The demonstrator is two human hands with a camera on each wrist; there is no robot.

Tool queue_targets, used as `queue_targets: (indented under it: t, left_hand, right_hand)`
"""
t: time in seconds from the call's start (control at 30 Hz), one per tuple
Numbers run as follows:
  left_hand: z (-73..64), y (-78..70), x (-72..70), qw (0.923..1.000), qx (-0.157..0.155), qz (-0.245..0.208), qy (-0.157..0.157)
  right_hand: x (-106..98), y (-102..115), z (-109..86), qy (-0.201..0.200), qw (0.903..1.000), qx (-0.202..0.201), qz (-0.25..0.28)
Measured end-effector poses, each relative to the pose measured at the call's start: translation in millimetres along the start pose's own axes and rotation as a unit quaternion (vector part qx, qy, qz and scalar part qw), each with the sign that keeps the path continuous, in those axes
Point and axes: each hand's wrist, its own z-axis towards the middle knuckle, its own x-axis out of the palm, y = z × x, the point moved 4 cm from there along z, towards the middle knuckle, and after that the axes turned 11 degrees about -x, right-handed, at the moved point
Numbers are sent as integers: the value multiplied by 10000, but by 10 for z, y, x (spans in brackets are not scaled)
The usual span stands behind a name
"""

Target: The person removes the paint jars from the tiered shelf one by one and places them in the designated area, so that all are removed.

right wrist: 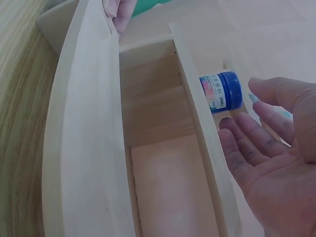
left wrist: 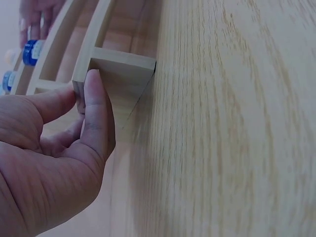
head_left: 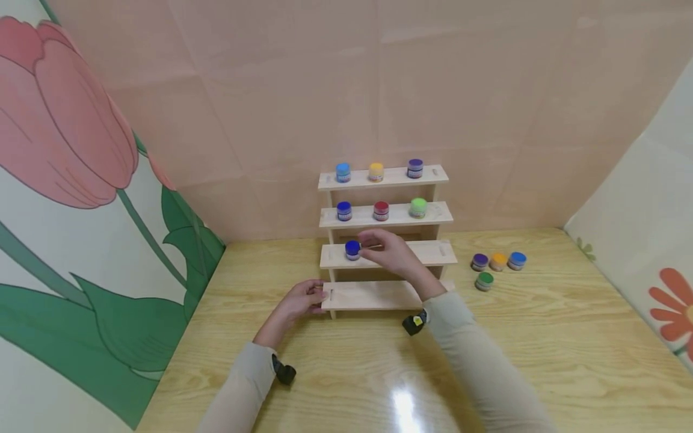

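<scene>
A small dark blue paint jar (head_left: 352, 251) stands upright near the left end of the third step of a tiered wooden rack (head_left: 373, 294). Beside that jar is my right hand (head_left: 391, 253); the right wrist view shows its fingers spread a little, with a gap between them and the jar (right wrist: 222, 92). My left hand (head_left: 301, 299) pinches the left end of the lowest step, thumb above and fingers below, as the left wrist view (left wrist: 74, 133) shows. Part of the lowest step is hidden behind my right forearm.
Light blue (head_left: 343, 172), yellow (head_left: 376, 172) and purple (head_left: 415, 169) jars stand on the top step. Blue (head_left: 344, 211), red (head_left: 381, 211) and light green (head_left: 418, 208) jars occupy the second. Several more jars (head_left: 498, 261) sit on the table right of the rack.
</scene>
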Motion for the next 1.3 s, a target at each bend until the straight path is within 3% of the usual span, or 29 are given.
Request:
queue_targets:
  t: [0.6,1.1,1.3]
  left_hand:
    - [3,6,-2,10000,-21,-48,-25]
    - [-18,4,0,9999,-51,-103,-42]
    - [-24,9,-1,10000,-34,-81,-28]
  right_hand:
    - [151,-50,124,214,9985,-135,-476]
    - [198,-81,165,325,9962,105,-800]
    - [169,-59,127,126,9985,109,-523]
